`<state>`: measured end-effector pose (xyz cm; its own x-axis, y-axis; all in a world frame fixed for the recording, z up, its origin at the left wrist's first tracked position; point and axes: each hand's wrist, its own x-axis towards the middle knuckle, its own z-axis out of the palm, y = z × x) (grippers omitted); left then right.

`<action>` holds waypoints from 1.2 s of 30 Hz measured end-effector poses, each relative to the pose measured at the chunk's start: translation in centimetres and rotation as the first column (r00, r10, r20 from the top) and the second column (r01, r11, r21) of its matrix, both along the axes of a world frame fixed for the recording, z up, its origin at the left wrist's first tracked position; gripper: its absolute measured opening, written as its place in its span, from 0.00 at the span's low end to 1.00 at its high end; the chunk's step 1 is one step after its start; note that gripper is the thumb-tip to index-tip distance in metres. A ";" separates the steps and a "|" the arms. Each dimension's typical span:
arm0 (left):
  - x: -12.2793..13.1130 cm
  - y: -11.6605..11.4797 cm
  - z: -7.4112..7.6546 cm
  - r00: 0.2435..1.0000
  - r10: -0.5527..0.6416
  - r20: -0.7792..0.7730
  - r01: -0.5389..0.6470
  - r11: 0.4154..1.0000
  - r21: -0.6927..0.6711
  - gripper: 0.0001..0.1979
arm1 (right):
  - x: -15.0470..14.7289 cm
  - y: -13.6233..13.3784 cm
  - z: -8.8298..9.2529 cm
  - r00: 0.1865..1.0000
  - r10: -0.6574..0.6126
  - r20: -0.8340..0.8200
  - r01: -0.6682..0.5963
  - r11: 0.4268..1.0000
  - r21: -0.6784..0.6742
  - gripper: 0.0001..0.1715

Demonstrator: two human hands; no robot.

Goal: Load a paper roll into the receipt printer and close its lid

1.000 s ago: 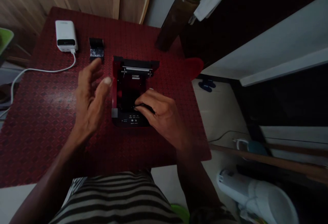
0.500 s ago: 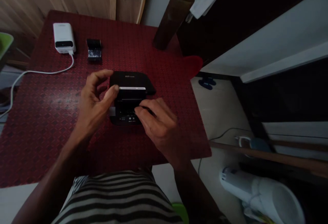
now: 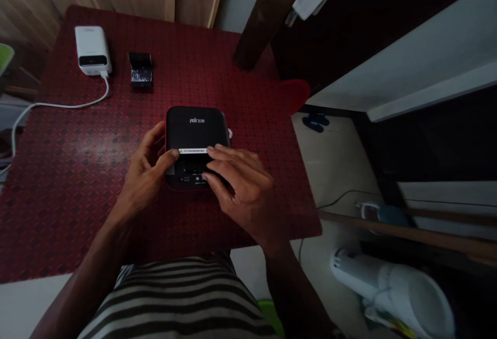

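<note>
A black square device [image 3: 197,127] with a logo and a white label strip lies on the red patterned table [image 3: 97,194]. Its lid covers the back part, and buttons show along the front. My left hand [image 3: 145,171] grips the device's left side, the thumb on the edge of the label strip. On the right, my right hand [image 3: 243,181] touches the device with its fingertips, the index finger at the strip's right end and the thumb low by the buttons. Part of the front right is hidden under that hand.
A white power bank [image 3: 92,49] with a cable stands at the back left, beside a small black folded item [image 3: 141,70]. A tall dark bottle [image 3: 264,23] with a green cap rises at the back right. A red object [image 3: 297,96] is at the right edge.
The device's lid has come down flatter over its body. My right fingers have spread a little and moved up to the label strip. My left thumb has moved slightly down.
</note>
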<state>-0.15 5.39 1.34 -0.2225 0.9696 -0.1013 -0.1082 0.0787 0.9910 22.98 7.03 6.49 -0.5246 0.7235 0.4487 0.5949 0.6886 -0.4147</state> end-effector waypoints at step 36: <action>0.3 -2.2 1.0 0.999 0.027 0.027 -0.025 0.998 -0.062 0.27 | 0.6 -4.4 -6.2 0.910 -0.349 -0.223 0.290 0.921 -0.261 0.41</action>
<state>0.12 3.17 2.29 -0.2437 0.9553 -0.1674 -0.1387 0.1365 0.9809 23.61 2.66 0.27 -0.1350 0.9271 0.3498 0.6181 0.3547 -0.7015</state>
